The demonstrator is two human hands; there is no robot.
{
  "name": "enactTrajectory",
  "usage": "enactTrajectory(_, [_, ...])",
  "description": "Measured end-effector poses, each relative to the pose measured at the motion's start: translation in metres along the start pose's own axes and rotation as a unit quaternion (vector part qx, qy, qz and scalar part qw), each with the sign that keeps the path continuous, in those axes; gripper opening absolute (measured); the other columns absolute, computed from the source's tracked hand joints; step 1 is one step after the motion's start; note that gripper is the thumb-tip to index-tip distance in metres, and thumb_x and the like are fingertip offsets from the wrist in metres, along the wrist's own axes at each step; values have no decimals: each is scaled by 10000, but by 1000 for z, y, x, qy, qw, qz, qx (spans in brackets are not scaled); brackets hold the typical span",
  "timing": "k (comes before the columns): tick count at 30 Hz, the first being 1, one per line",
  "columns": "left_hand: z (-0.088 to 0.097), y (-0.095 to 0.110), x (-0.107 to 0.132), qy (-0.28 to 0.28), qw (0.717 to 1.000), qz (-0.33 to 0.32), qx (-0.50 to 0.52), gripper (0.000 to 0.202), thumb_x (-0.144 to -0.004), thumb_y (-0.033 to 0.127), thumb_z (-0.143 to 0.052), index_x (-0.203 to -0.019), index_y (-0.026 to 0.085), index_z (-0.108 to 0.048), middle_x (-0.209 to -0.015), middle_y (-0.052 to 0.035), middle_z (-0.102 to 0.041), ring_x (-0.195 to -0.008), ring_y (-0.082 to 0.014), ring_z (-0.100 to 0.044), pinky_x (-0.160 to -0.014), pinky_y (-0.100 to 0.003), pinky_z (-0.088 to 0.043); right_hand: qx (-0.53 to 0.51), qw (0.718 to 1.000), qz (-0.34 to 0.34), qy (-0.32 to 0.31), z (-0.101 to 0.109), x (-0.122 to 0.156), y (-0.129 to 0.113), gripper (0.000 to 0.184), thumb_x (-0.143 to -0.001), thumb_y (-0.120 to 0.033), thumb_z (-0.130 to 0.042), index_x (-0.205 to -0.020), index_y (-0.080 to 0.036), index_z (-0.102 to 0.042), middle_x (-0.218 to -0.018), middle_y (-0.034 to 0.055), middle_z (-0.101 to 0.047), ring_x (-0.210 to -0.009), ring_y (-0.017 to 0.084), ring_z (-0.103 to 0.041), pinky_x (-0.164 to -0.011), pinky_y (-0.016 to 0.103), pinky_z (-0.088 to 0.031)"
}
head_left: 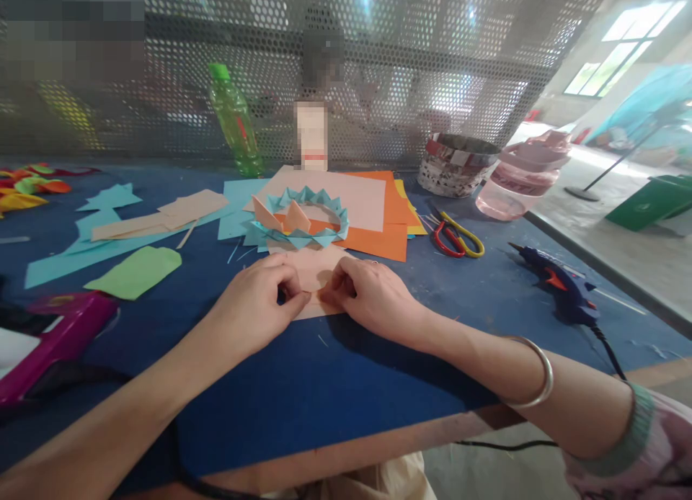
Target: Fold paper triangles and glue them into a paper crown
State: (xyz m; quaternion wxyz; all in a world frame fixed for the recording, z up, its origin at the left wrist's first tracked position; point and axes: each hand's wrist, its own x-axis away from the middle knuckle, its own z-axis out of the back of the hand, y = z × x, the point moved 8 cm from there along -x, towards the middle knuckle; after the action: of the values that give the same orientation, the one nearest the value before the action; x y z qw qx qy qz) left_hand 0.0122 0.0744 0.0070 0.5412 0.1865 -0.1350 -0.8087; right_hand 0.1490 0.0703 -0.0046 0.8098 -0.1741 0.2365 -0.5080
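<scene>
A pale peach sheet of paper [305,267] lies on the blue tabletop in front of me. My left hand [258,296] pinches the sheet near its front edge, thumb against forefinger. Just to the right, my right hand [381,296] pinches the same sheet, and the two sets of fingertips almost meet. The fingers partly cover the paper there. Right behind the sheet stands a light-blue paper crown [338,235] made of folded points, with two peach folded pieces [296,219] on its left front.
Coloured paper sheets [373,242] lie beneath the crown. On the right are scissors [457,235], a blue glue gun [567,284], a woven basket [459,165] and a pink water bottle [519,179]. Paper scraps [135,273], a purple glue gun [70,334] and a green bottle [233,122] are left.
</scene>
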Motion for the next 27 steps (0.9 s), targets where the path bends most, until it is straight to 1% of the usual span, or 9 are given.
enactTrajectory(5, [2,-7,0,20,1000,13,18,127,-707,275,-602,-646,207,-514,-823,-28,-531,-781,-214,-552,-729,-349,-423,-4,1000,0,-3,2,0,1,108,-809,-220,-649,-866,-194,-562,-745,-19,-646,-645,107,-548,-571,222,-303])
enactTrajectory(8, [2,-10,0,27,1000,9,4,127,-704,288,-606,-662,215,-511,-841,-38,-521,-839,-248,-539,-781,-385,-422,-2,1000,1,-5,2,0,1,100,-791,-180,-631,-854,-193,-554,-739,-23,-634,-631,102,-530,-564,224,-293])
enactTrajectory(12, [1,-17,0,10,1000,21,-18,144,-697,326,-611,-677,218,-519,-859,-49,-516,-874,-278,-528,-811,-423,-416,-8,1000,-6,-15,2,-1,2,99,-787,-180,-627,-847,-193,-549,-721,-30,-622,-619,99,-513,-560,228,-286])
enactTrajectory(18, [0,-21,-1,-18,999,27,-24,120,-710,318,-595,-708,218,-530,-872,-52,-516,-879,-275,-516,-826,-436,-409,-20,999,4,-27,1,0,3,132,-784,-146,-602,-894,-197,-552,-722,-35,-614,-623,104,-521,-579,232,-309])
enactTrajectory(20, [0,-22,0,-25,999,29,-19,111,-714,313,-592,-721,219,-532,-869,-50,-522,-867,-268,-520,-813,-428,-413,-34,999,27,-20,2,0,2,214,-772,-112,-593,-965,-197,-557,-781,-23,-625,-676,114,-549,-618,230,-349])
enactTrajectory(23, [0,-21,0,-26,999,29,-16,96,-715,301,-588,-744,222,-544,-875,-47,-535,-869,-264,-531,-800,-415,-417,-64,995,81,-9,3,0,-3,344,-775,-73,-593,-1096,-192,-562,-976,24,-634,-817,128,-584,-729,238,-411])
enactTrajectory(25, [1,-18,1,-20,999,22,-23,78,-722,286,-578,-760,225,-547,-885,-48,-546,-893,-271,-535,-807,-417,-414,-80,992,92,-14,3,-2,-6,259,-850,-140,-584,-1105,-186,-590,-1040,50,-624,-854,132,-587,-761,248,-425])
enactTrajectory(26, [1,-16,1,-17,999,18,-28,70,-728,280,-570,-766,226,-546,-891,-48,-551,-906,-275,-536,-813,-420,-412,-84,993,82,-17,3,-4,-5,184,-901,-194,-550,-1074,-181,-613,-1028,55,-627,-852,133,-587,-756,250,-426])
enactTrajectory(27, [1,-15,2,-15,999,15,-35,65,-735,277,-564,-770,227,-543,-896,-50,-555,-916,-280,-535,-818,-426,-410,-81,994,67,-20,2,-7,-5,168,-944,-247,-504,-1025,-176,-633,-993,55,-633,-844,134,-586,-746,251,-423])
